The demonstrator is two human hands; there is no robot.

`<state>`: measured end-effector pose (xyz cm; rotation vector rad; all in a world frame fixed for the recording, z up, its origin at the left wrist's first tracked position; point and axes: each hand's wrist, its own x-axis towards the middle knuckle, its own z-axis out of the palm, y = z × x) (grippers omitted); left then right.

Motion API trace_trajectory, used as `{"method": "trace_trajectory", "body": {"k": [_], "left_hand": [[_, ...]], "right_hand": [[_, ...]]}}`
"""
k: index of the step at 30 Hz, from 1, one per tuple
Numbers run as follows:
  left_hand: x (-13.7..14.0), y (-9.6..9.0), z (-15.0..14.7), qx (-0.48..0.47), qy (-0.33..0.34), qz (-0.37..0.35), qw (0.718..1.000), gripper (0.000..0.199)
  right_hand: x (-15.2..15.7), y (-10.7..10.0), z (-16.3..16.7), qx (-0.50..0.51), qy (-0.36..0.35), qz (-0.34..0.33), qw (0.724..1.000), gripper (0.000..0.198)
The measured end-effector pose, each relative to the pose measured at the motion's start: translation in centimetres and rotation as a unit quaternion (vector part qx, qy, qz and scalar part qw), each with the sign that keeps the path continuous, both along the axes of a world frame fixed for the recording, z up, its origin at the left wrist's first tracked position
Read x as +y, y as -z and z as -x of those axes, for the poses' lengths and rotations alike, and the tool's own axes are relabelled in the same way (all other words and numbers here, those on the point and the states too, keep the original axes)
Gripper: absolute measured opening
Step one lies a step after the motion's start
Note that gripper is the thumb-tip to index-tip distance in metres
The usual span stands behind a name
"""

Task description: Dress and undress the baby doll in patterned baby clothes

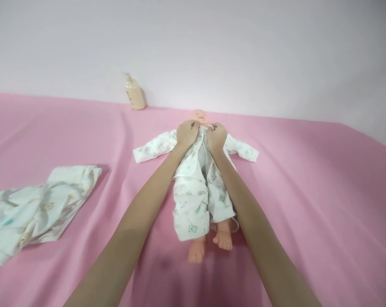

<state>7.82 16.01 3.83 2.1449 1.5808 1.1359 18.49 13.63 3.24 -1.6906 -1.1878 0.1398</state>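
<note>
A baby doll lies on its back with its head toward the wall and its bare feet toward me. It wears white printed trousers and a matching jacket whose front hangs partly apart. Near the doll's neck, my left hand pinches the jacket's left-side edge. Opposite it, my right hand is closed on the other front edge at the collar, a small gap between the two hands. Both jacket sleeves stretch out sideways. My hands cover part of the doll's chest and chin.
The bed or table is covered by a pink sheet with folds. A pump bottle of pale yellow stands at the back against the white wall. At the left lies a crumpled white printed cloth.
</note>
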Motion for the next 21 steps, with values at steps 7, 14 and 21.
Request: {"method": "trace_trajectory", "body": {"k": [7, 14, 21], "left_hand": [[0.2, 0.3, 0.1, 0.011, 0.017, -0.005, 1.0, 0.031], [-0.1, -0.1, 0.0, 0.044, 0.033, -0.011, 0.998, 0.029], [-0.7, -0.5, -0.3, -0.023, 0.115, -0.062, 0.991, 0.026]], "right_hand": [[0.0, 0.2, -0.5, 0.054, 0.013, -0.013, 0.998, 0.015], [0.2, 0.2, -0.5, 0.02, 0.006, 0.002, 1.0, 0.016], [-0.2, 0.5, -0.4, -0.014, -0.03, -0.044, 0.999, 0.02]]}}
